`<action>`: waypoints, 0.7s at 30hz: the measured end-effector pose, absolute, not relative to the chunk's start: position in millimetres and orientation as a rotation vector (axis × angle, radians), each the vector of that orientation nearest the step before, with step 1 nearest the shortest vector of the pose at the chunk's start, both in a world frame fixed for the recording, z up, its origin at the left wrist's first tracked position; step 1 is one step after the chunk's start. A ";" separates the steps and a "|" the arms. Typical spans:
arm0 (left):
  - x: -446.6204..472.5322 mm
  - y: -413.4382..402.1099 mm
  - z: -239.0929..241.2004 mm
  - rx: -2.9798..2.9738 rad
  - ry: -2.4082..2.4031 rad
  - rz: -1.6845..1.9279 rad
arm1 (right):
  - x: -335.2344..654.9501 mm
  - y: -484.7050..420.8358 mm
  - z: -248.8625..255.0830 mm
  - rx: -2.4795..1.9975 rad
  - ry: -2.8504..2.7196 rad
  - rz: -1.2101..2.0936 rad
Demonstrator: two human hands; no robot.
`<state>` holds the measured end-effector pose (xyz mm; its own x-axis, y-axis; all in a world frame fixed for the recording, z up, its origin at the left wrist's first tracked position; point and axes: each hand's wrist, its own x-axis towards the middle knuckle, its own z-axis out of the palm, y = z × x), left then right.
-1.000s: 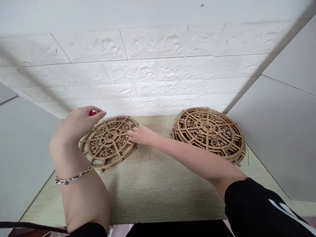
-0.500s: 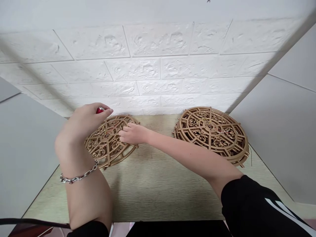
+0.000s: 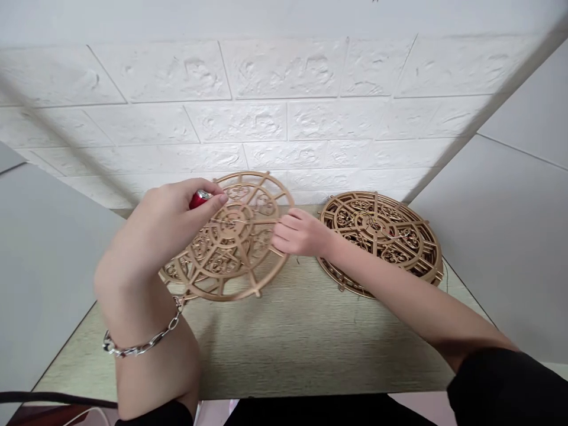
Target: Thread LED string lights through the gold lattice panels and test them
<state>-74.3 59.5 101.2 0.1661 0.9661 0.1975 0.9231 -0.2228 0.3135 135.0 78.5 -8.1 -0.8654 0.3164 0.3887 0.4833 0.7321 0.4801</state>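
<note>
My left hand (image 3: 171, 222) is closed around a small red tool with a silver end (image 3: 199, 199), which pokes out between thumb and forefinger; the rest is hidden in the palm. Under those fingers is a gold openwork disc (image 3: 252, 277) with spokes and scroll patterns, tilted up and slightly blurred. At its right rim, my right hand (image 3: 302, 232) pinches the edge. A thin strand (image 3: 224, 221) crosses near the disc's hub. Another gold disc (image 3: 174, 271) lies below it on the table, partly covered by the raised one and my left arm.
On the right of the wood-grain table (image 3: 284, 337) lies a stack of similar gold discs (image 3: 381, 236) with thin loose wires on top. A white brick-pattern wall (image 3: 310, 121) stands behind. Grey panels (image 3: 515, 236) close both sides. A black cable (image 3: 57, 397) runs at lower left.
My right hand has moved right, drawing the upper gold disc up and to the right off the one below. My left hand has shifted slightly right with the red tool.
</note>
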 end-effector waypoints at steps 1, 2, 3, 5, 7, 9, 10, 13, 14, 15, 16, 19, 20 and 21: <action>-73.0 58.8 101.6 2.314 1.879 0.539 | 151.8 64.6 -9.4 -0.663 -2.611 -0.870; -70.4 59.2 101.0 2.327 1.873 0.524 | 167.3 50.2 -11.2 -0.693 -2.560 -0.885; -66.4 60.7 99.2 2.340 1.858 0.496 | 181.1 35.8 -13.5 -0.736 -2.525 -0.890; -54.8 65.7 92.4 2.367 1.784 0.404 | 202.5 9.7 -19.1 -0.836 -2.499 -0.867; -40.9 71.6 82.4 2.387 1.637 0.281 | 216.0 -9.3 -25.7 -0.873 -2.475 -0.849; -28.0 76.9 71.5 2.399 1.448 0.132 | 223.4 -19.3 -32.5 -0.880 -2.451 -0.834; -22.8 79.3 66.5 2.397 1.369 0.038 | 225.3 -21.3 -35.5 -0.883 -2.445 -0.824; -13.9 86.1 54.8 2.359 1.288 -0.173 | 226.6 -21.2 -40.4 -0.922 -2.455 -0.808; -13.1 88.6 52.0 2.339 1.309 -0.215 | 226.3 -21.0 -40.5 -0.954 -2.466 -0.810; -13.3 91.4 49.4 2.317 1.343 -0.249 | 226.3 -21.4 -40.0 -1.000 -2.485 -0.807; -14.2 94.5 46.9 2.294 1.382 -0.277 | 226.9 -22.7 -39.2 -1.069 -2.505 -0.798; -19.0 105.5 38.3 2.232 1.444 -0.341 | 233.0 -32.1 -34.9 -1.422 -2.488 -0.730; -20.6 109.5 34.8 2.219 1.430 -0.355 | 236.2 -36.5 -32.4 -1.546 -2.461 -0.694; -21.8 113.5 31.1 2.209 1.404 -0.371 | 239.0 -41.0 -28.7 -1.651 -2.431 -0.656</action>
